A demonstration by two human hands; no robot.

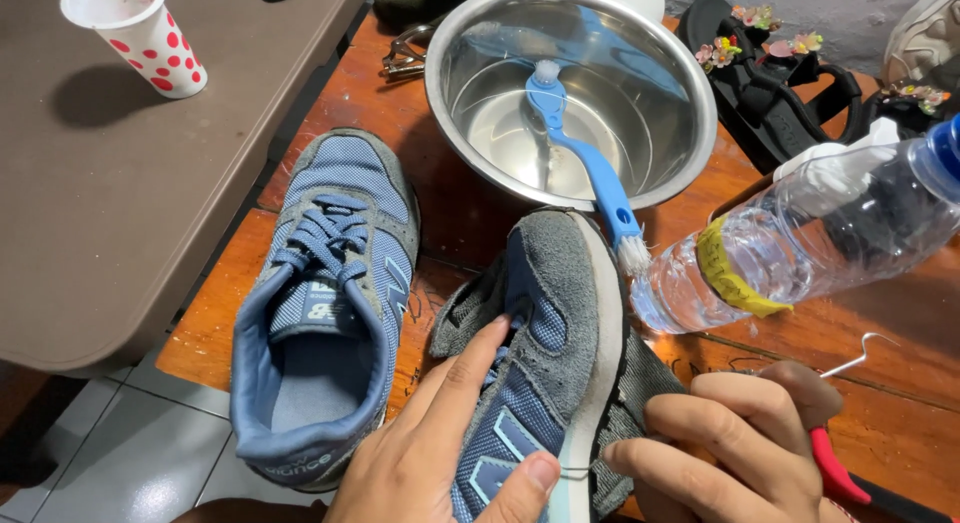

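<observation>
A clear plastic bottle [800, 233] with a blue cap lies tilted on the wooden table's right side, a yellow label band [728, 273] wrapped around it. 1 white paper cup with red dots [135, 33] stands at the upper left, on a grey table.

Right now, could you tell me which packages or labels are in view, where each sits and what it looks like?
Plastic bottle: lying on the wooden table at right, clear, blue cap, yellow band.
Paper cup: upright on the grey table at upper left, white with red dots.
Shoe tongue label: on the left shoe, small grey patch.
</observation>
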